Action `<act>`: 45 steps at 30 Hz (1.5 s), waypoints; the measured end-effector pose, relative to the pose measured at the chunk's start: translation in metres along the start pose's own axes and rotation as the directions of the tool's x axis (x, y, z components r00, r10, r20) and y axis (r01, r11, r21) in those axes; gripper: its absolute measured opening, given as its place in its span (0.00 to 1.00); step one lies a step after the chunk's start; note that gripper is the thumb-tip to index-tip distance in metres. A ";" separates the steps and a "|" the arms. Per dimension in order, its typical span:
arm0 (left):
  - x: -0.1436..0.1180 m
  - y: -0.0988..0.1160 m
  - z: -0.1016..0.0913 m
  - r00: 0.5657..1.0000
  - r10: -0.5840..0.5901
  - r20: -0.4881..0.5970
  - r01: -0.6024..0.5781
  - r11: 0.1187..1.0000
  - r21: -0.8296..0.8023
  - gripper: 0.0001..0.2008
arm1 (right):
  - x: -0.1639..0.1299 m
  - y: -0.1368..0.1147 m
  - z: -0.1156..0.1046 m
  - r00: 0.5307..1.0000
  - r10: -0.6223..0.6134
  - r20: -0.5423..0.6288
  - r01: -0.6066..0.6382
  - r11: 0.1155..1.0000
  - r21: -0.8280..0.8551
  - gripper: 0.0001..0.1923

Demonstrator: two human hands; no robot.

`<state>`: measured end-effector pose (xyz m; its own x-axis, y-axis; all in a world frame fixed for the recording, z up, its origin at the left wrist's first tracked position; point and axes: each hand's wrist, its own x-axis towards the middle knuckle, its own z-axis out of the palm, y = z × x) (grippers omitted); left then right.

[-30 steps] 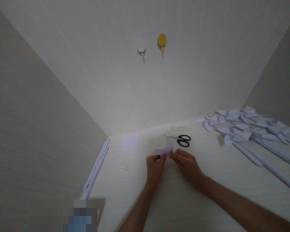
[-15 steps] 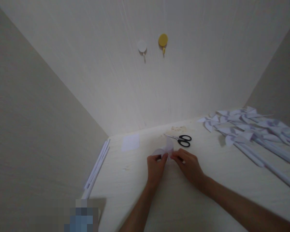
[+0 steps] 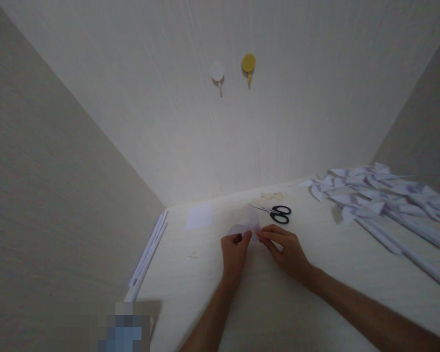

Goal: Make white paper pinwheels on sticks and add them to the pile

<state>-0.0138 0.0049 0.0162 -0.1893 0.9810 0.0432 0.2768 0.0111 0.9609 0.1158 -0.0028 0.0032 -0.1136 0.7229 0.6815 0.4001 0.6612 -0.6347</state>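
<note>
1. Nearest, the left hand (image 3: 235, 254) pinches the curled paper (image 3: 253, 218) low down between thumb and finger, above the worktop (image 3: 190, 293).
2. The right hand (image 3: 286, 249) comes in from the other side, fingertips meeting and pinching the paper's lower right edge.
3. Paper and hands have just shifted slightly left relative to the scissors, with the grip much the same; I judge the shaping is unfinished.
4. Along the left lie white paper sticks (image 3: 148, 252); at right, finished-looking pinwheels (image 3: 374, 200) are heaped, well apart from the hands.
5. Just beyond the paper, the scissors (image 3: 279, 214) lie untouched; a flat sheet (image 3: 199, 216) rests further left.
6. Farthest, a white hook (image 3: 217, 72) and a yellow hook (image 3: 248, 63) hang on the wall.
</note>
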 end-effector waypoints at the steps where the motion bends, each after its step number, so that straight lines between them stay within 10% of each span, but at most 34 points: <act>1: 0.000 0.000 0.000 1.000 0.003 -0.002 -0.003 1.000 0.005 0.17 | 0.000 0.001 0.000 1.000 0.007 -0.003 -0.007 1.000 -0.006 0.08; 26: -0.002 0.003 0.001 0.998 -0.003 -0.055 0.003 1.000 -0.003 0.16 | 0.001 0.003 -0.003 0.958 0.288 0.002 -0.288 0.958 -0.009 0.06; 45: -0.003 0.003 0.001 0.996 -0.075 -0.042 0.072 0.996 -0.055 0.12 | 0.002 0.002 -0.004 0.964 0.265 -0.014 -0.266 0.964 -0.025 0.05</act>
<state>-0.0112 0.0022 0.0187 -0.2492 0.9683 -0.0171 0.2101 0.0713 0.9751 0.1194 -0.0011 0.0048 0.0093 0.8695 0.4938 0.4388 0.4402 -0.7834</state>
